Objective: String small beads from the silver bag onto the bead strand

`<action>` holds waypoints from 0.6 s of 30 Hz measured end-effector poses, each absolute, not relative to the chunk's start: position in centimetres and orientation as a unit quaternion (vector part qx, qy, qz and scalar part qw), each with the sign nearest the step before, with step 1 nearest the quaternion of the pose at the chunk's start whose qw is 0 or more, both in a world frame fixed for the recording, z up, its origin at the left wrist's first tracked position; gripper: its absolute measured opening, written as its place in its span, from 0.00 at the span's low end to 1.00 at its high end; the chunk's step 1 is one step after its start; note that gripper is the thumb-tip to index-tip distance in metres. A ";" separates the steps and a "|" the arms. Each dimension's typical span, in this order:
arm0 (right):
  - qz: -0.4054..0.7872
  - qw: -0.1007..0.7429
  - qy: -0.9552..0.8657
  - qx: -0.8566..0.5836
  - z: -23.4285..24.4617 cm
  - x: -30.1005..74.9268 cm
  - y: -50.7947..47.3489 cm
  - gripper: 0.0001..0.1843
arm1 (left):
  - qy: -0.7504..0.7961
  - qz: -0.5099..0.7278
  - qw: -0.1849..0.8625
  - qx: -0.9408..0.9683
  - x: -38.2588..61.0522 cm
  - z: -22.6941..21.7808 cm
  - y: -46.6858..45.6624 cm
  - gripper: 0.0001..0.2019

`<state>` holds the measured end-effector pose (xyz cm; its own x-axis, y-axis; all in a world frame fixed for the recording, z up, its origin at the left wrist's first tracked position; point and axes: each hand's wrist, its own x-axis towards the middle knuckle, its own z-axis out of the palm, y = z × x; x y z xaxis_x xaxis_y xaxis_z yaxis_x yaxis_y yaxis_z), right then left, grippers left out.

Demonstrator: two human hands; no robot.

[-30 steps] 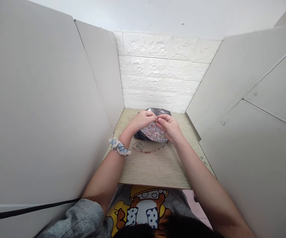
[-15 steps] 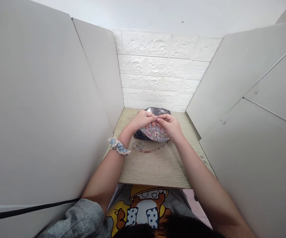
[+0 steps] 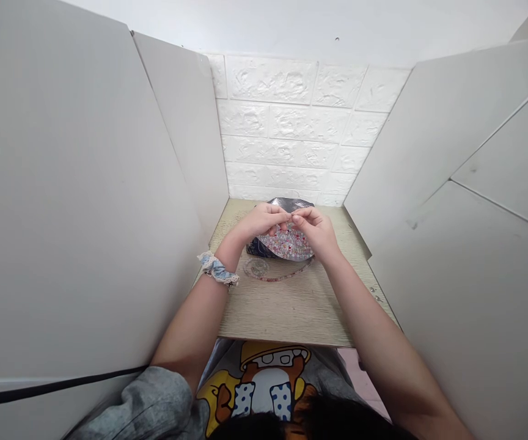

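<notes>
**Both hands pinched together over the bead tray**

On my feed, the left hand point(image 3: 258, 222) and the right hand point(image 3: 318, 232) meet fingertip to fingertip at the middle of the wooden table point(image 3: 286, 305). Each has thumb and forefinger drawn together in a fine pinch; whatever sits between them is too small for me to make out, so I cannot tell if either is clamped on a bead or a thread. The other fingers are curled in.

Directly below the fingertips lies the bead tray point(image 3: 286, 244), a dark dish filled with small multicoloured beads. Both hands hover over its far half, and its near rim shows beneath the wrists. Behind the hands a dark, shiny pouch point(image 3: 291, 203) pokes out, near the white brick wall point(image 3: 300, 128).

On the near side of the tray, a beaded strand point(image 3: 286, 277) curves across the tabletop, with a small clear round lid point(image 3: 256, 268) at its left end, just beside the tray. The left wrist wears a blue-and-white scrunchie point(image 3: 217, 269). Plain white panels point(image 3: 71, 201) close in the table on both sides.
</notes>
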<state>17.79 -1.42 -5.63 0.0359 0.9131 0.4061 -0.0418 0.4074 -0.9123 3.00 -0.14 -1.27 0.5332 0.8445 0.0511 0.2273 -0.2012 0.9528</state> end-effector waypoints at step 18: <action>0.482 0.781 -0.214 -0.334 -4.3 21.6 -0.8 0.04 | 0.291 0.315 0.601 0.675 2.3 -1.3 0.1 0.04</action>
<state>21.56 -0.84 -4.29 0.4446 0.8957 0.0128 -0.6095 0.3130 -0.7284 2.33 0.11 -1.33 0.6320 0.7713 0.0752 0.0149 -0.1091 0.9939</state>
